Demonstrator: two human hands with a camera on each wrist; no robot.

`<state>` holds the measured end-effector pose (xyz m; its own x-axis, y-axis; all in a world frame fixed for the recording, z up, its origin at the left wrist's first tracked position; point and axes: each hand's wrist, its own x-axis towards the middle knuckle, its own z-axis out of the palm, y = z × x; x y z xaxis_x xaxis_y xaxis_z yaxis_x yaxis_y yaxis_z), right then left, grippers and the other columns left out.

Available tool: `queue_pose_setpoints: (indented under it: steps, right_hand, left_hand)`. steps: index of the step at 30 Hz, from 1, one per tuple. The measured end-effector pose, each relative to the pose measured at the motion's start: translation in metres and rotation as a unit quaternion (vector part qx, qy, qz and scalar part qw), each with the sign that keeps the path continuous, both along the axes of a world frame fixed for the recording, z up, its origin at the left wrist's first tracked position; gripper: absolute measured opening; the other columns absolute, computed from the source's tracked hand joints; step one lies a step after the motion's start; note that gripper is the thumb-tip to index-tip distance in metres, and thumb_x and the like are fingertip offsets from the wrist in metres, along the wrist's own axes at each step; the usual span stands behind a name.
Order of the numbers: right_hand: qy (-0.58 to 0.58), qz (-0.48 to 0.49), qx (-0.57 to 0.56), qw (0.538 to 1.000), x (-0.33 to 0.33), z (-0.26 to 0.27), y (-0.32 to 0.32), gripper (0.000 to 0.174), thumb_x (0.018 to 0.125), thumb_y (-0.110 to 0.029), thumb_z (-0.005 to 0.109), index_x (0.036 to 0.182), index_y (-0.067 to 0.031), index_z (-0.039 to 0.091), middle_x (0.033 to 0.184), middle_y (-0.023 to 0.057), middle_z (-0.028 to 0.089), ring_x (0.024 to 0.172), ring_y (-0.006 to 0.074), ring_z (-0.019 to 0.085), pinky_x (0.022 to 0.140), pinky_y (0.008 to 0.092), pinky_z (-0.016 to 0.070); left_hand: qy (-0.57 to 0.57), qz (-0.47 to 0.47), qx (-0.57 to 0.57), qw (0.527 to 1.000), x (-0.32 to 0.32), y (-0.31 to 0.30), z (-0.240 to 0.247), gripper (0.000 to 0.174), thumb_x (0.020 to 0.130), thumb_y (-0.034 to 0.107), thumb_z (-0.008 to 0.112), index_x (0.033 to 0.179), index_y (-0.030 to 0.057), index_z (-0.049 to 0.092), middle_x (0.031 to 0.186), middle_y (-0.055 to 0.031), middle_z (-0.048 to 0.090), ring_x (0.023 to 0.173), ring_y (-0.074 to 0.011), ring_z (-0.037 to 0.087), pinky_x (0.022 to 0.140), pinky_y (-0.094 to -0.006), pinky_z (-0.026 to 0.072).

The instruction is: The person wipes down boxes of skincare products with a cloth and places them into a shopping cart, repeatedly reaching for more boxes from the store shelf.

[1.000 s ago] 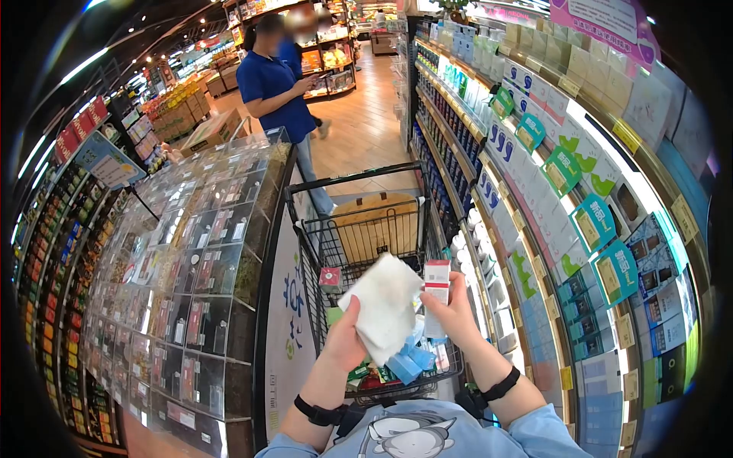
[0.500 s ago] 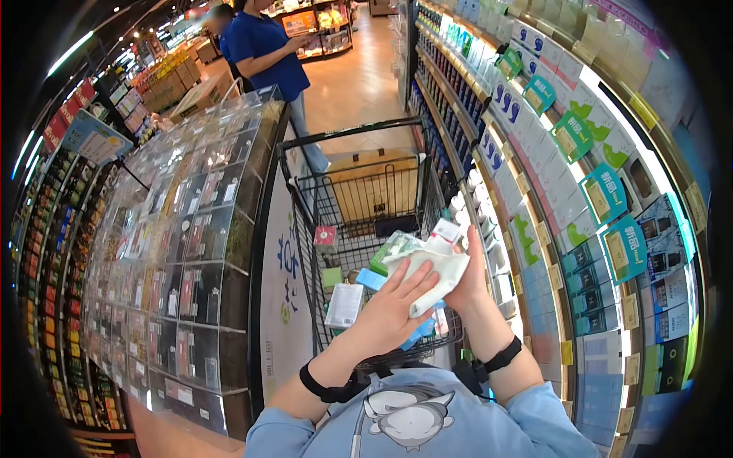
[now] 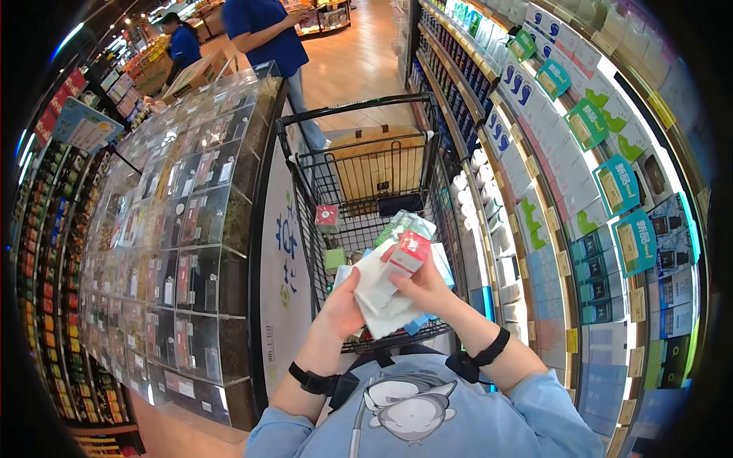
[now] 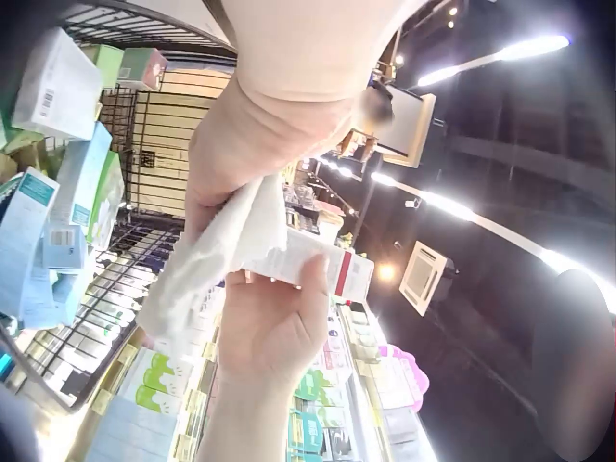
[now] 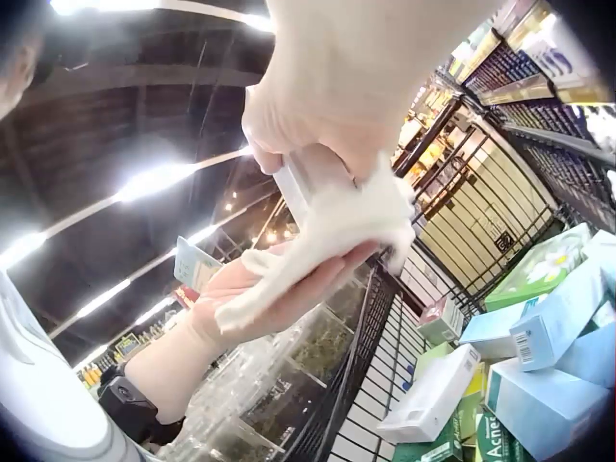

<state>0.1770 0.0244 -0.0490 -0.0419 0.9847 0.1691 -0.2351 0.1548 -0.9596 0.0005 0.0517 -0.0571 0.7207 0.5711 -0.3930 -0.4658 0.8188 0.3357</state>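
Apparently, wiping is under way: the left hand point(image 3: 340, 310) grips a white cloth point(image 3: 376, 294), the right hand point(image 3: 429, 291) pinches a red-and-white box point(image 3: 410, 252) against it, above the cart's point(image 3: 313, 115) near edge. The next move likely calls for light, steady contact.

Brown-orange flooring point(image 3: 374, 65) stretches toward 12 o'clock in the head view, ending near a warmly lit display rack point(image 3: 334, 18). At 9 o'clock stands a tiered block of clear bulk bins point(image 3: 183, 229), with a blue placard point(image 3: 88, 126) on a pole at 10 and cardboard boxes point(image 3: 200, 75) at 11. Illuminated shelving point(image 3: 550, 263) curves from 1 to 4 o'clock, dotted with teal tags point(image 3: 635, 243). The left wrist view shows a dark ceiling point(image 4: 520, 125) with strip lights point(image 4: 449, 206) toward 2 and 3.
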Motion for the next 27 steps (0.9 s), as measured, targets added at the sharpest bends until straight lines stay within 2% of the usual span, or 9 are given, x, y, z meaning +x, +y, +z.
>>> queue_pose_setpoints:
  steps: [4, 8, 10, 11, 13, 18, 20, 23, 27]
  right_hand:
    - [-0.077, 0.037, -0.031, 0.996, -0.004, -0.009, 0.003, 0.06, 0.084, -0.009, 0.059, 0.131, -0.0041, 0.022, 0.12, 0.011, 0.045, 0.115, 0.0182, 0.046, 0.098, 0.0352, 0.0368]
    - [-0.243, -0.09, -0.031, 0.965, 0.018, -0.058, 0.013, 0.059, 0.08, -0.015, 0.063, 0.124, -0.001, 0.025, 0.112, 0.0198, 0.05, 0.11, 0.0288, 0.052, 0.089, 0.038, 0.0429]
    - [-0.336, -0.183, -0.247, 0.89, 0.038, -0.083, 0.01, 0.065, 0.074, -0.02, 0.068, 0.121, -0.0007, 0.027, 0.111, 0.0265, 0.051, 0.106, 0.0381, 0.054, 0.086, 0.0413, 0.0451]
    - [-0.336, -0.19, -0.249, 0.888, 0.046, -0.094, 0.008, 0.065, 0.074, -0.02, 0.068, 0.121, -0.0007, 0.027, 0.111, 0.0265, 0.051, 0.106, 0.0381, 0.054, 0.086, 0.0413, 0.0451]
    - [-0.45, -0.227, -0.303, 0.809, 0.056, -0.104, 0.003, 0.069, 0.07, -0.025, 0.072, 0.118, 0.0007, 0.031, 0.109, 0.0299, 0.052, 0.101, 0.042, 0.055, 0.083, 0.0439, 0.0465]
    - [-0.545, -0.251, -0.202, 0.774, 0.058, -0.121, -0.019, 0.068, 0.071, -0.035, 0.069, 0.12, 0.0014, 0.038, 0.112, 0.0273, 0.049, 0.102, 0.0408, 0.051, 0.086, 0.0472, 0.0435]
    - [-0.48, -0.283, -0.239, 0.796, 0.056, -0.082, -0.038, 0.057, 0.073, -0.029, 0.069, 0.116, 0.0005, 0.049, 0.113, 0.0244, 0.052, 0.108, 0.037, 0.05, 0.094, 0.0418, 0.0402]
    - [-0.469, -0.355, -0.169, 0.791, 0.076, -0.05, -0.091, 0.046, 0.078, -0.027, 0.063, 0.116, -0.0033, 0.051, 0.114, 0.0204, 0.052, 0.106, 0.0377, 0.05, 0.089, 0.0437, 0.0432]
    - [-0.442, -0.543, -0.11, 0.706, 0.097, 0.023, -0.189, 0.038, 0.081, -0.017, 0.061, 0.113, -0.0004, 0.051, 0.111, 0.0201, 0.054, 0.104, 0.0366, 0.051, 0.089, 0.0414, 0.042]
  left_hand:
    - [-0.017, -0.003, -0.037, 0.999, -0.02, -0.006, -0.019, 0.054, 0.097, 0.041, 0.025, 0.139, 0.0069, 0.027, 0.138, -0.0138, 0.038, 0.126, -0.0314, 0.039, 0.106, -0.046, 0.0286]
    - [0.002, 0.014, -0.069, 0.998, -0.041, -0.002, -0.028, 0.052, 0.098, 0.039, 0.026, 0.137, 0.0052, 0.03, 0.137, -0.0139, 0.04, 0.126, -0.0316, 0.04, 0.106, -0.0457, 0.03]
    - [0.043, 0.072, -0.027, 0.996, -0.053, 0.003, -0.026, 0.051, 0.098, 0.037, 0.028, 0.137, 0.0046, 0.031, 0.137, -0.0141, 0.041, 0.125, -0.0315, 0.04, 0.106, -0.0454, 0.0306]
    - [0.034, 0.085, -0.031, 0.995, -0.057, 0.006, -0.03, 0.05, 0.098, 0.036, 0.029, 0.136, 0.0041, 0.031, 0.136, -0.014, 0.042, 0.125, -0.0317, 0.041, 0.105, -0.0454, 0.0308]
    - [0.036, 0.08, -0.024, 0.996, -0.06, 0.009, -0.041, 0.05, 0.098, 0.035, 0.029, 0.136, 0.0036, 0.032, 0.136, -0.0139, 0.042, 0.125, -0.0316, 0.041, 0.105, -0.0452, 0.0309]
    - [0.101, 0.037, -0.005, 0.994, -0.038, 0.011, -0.031, 0.049, 0.098, 0.035, 0.032, 0.135, 0.0037, 0.034, 0.136, -0.012, 0.042, 0.124, -0.0301, 0.042, 0.105, -0.045, 0.0321]
    - [0.069, -0.024, 0.012, 0.997, -0.026, 0.019, -0.048, 0.049, 0.097, 0.036, 0.035, 0.135, 0.0049, 0.035, 0.136, -0.011, 0.042, 0.124, -0.0296, 0.041, 0.103, -0.0463, 0.033]
    - [0.065, -0.097, 0.046, 0.992, 0.014, 0.018, -0.036, 0.051, 0.097, 0.038, 0.033, 0.135, 0.005, 0.035, 0.135, -0.0125, 0.042, 0.123, -0.0318, 0.042, 0.102, -0.0476, 0.0343]
    - [-0.015, -0.223, 0.061, 0.973, 0.079, -0.004, -0.001, 0.05, 0.097, 0.035, 0.031, 0.135, 0.0028, 0.035, 0.135, -0.0139, 0.043, 0.122, -0.033, 0.043, 0.103, -0.0474, 0.0338]
